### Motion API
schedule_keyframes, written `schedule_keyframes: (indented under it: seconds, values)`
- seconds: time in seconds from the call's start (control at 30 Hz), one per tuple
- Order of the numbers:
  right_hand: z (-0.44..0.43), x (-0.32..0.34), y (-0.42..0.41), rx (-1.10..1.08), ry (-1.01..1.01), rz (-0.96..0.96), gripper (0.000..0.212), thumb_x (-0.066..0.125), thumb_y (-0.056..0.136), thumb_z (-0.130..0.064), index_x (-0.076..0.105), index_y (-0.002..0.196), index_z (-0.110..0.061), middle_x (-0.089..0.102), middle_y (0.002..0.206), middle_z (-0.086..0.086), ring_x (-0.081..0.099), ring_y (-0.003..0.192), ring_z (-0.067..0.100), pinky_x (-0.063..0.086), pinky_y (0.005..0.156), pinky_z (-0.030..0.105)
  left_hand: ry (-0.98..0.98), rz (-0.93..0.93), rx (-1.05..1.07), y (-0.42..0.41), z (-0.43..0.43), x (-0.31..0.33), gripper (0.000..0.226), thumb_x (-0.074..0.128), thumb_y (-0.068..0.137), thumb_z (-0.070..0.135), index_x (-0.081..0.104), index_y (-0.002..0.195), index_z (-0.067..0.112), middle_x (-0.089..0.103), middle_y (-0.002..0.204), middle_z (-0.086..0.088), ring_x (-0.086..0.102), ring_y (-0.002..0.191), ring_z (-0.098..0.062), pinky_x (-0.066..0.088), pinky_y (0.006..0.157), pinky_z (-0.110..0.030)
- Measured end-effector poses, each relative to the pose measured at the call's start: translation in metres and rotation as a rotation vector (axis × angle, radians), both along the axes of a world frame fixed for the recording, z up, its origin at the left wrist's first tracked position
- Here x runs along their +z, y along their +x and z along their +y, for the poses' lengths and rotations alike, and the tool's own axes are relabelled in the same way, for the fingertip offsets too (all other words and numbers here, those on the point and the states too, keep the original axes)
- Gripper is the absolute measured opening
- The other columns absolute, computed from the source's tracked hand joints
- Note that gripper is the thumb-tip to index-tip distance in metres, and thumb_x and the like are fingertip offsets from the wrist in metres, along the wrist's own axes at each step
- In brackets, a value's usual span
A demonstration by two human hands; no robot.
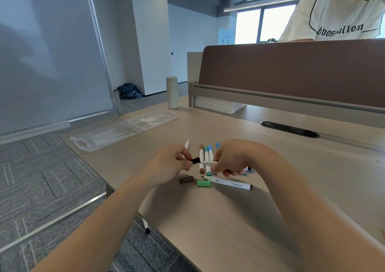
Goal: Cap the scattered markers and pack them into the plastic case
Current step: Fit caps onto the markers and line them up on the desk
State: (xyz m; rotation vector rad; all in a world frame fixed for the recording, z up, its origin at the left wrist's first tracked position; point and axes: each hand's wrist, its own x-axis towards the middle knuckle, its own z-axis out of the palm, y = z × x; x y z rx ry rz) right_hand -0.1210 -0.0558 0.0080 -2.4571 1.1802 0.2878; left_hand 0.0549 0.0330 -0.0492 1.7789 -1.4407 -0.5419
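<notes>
My left hand (pixel 169 165) pinches a black cap (pixel 195 160) at the tip of a white marker (pixel 208 163), whose other end my right hand (pixel 231 161) grips. Both hover just above the wooden table (pixel 229 219). Under them lie several capped markers (pixel 205 157) with brown, teal and blue caps. An uncapped white marker (pixel 229 184) lies nearer to me, next to a loose green cap (pixel 203 183) and a loose brown cap (pixel 186 180). Another white marker (pixel 187 146) pokes out behind my left hand. The clear plastic case (pixel 125 129) lies open at the table's far left.
A cream bottle (pixel 172 92) stands beyond the case. A brown desk divider (pixel 291 72) runs along the back, with a person in a white shirt (pixel 337 15) behind it. A black cable slot (pixel 289 129) sits at right. The table's left edge drops to grey carpet.
</notes>
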Motion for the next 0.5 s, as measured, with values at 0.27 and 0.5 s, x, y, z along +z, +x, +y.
schedule_keyframes:
  seconds: [0.27,0.5]
  values:
    - [0.0017,0.0054,-0.0024,0.019,-0.005,-0.032,0.03,0.059,0.097,-0.029,0.07,0.101,-0.002,0.061,0.069,0.003,0.049,0.059,0.018,0.047,0.062,0.028,0.021,-0.026,0.008,-0.0012,0.0031,0.0069,0.007,0.068,0.088,0.011,0.067,0.09,0.017,0.07,0.068,0.005,0.051,0.057,-0.012,0.045,0.062,-0.032]
    - [0.0034,0.0052,-0.0021,0.048,-0.001,-0.019,0.03,0.06,0.095,-0.031,0.073,0.1,-0.004,0.063,0.074,0.004,0.053,0.065,0.02,0.048,0.065,0.029,0.002,0.041,-0.012,-0.0044,0.004,0.0056,0.007,0.067,0.088,0.006,0.068,0.092,0.012,0.07,0.071,0.0,0.051,0.055,-0.011,0.044,0.058,-0.026]
